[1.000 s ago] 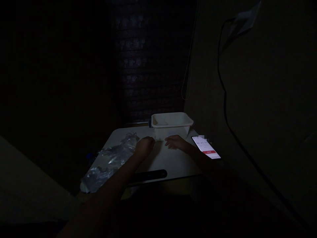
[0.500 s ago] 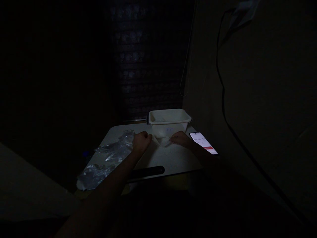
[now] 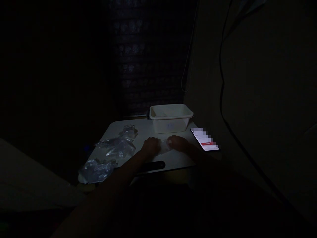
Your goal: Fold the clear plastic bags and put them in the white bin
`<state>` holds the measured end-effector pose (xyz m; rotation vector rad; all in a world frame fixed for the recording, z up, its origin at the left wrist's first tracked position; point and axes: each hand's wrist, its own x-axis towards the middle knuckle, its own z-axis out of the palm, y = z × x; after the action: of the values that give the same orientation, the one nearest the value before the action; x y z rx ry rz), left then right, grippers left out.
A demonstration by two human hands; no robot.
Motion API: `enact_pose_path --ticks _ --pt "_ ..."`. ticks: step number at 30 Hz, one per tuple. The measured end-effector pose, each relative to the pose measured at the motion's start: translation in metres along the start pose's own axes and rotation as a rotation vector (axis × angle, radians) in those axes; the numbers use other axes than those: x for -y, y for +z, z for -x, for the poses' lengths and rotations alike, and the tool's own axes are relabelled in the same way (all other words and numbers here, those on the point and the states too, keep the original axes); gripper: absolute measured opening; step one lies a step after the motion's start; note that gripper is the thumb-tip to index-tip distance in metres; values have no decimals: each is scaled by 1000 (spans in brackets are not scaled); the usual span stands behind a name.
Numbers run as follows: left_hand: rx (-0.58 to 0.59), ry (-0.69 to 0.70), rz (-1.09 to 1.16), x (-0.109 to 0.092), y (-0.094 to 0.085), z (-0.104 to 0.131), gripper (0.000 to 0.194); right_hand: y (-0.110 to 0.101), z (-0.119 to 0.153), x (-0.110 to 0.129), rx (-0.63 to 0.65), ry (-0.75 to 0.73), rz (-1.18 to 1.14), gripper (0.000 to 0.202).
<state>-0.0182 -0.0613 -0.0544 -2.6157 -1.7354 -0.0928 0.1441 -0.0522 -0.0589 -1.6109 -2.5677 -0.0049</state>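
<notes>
Grip is narrow on both sides: the left hand [image 3: 151,147] and right hand [image 3: 177,143] have their fingers curled in at opposite ends of a small plastic bag [image 3: 164,146], seemingly pinching it, though the dark hides the fingertips. That bag is between the hands, low over the worktop [image 3: 177,158] or touching it, in front of the white tub [image 3: 170,126]. Half a second ago it sagged between hands set wider apart and nearer the tub; now they have drawn together and come back toward the near edge, and the bag looks flatter. For the work in hand, I judge that this puts the bag under better control, with the worktop close beneath to steady it. Crumpled plastic [image 3: 121,147] lies to the left, with a gap now visible beside the left hand, and a lit phone [image 3: 201,140] rests to the right.
</notes>
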Motion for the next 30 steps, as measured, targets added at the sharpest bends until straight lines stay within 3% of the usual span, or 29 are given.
enact_pose_path --ticks 4,7,12,16,20,22,26,30 --pt "38 -2 109 -3 1 -7 23 2 -5 3 24 43 56 25" --pt "-66 -61 247 -1 -2 -11 25 -3 -8 0 -22 30 30 27" --pt "-217 -250 457 6 -12 -12 36 -15 -7 -9 -199 69 -181 20" --pt "-285 -310 582 19 -15 -14 25 -17 -7 -18 -352 188 -413 17" --pt "-363 -313 663 28 -14 -15 23 -14 -8 -23 -337 313 -605 21" --pt "-396 -276 690 26 -14 -15 25 -13 -7 -20 -340 276 -594 30" --pt "-424 -119 685 12 -22 -13 22 -20 -5 -2 -358 6 -384 55" --pt "-452 -6 645 1 -31 -10 17 -32 -7 20 -267 -38 -355 44"
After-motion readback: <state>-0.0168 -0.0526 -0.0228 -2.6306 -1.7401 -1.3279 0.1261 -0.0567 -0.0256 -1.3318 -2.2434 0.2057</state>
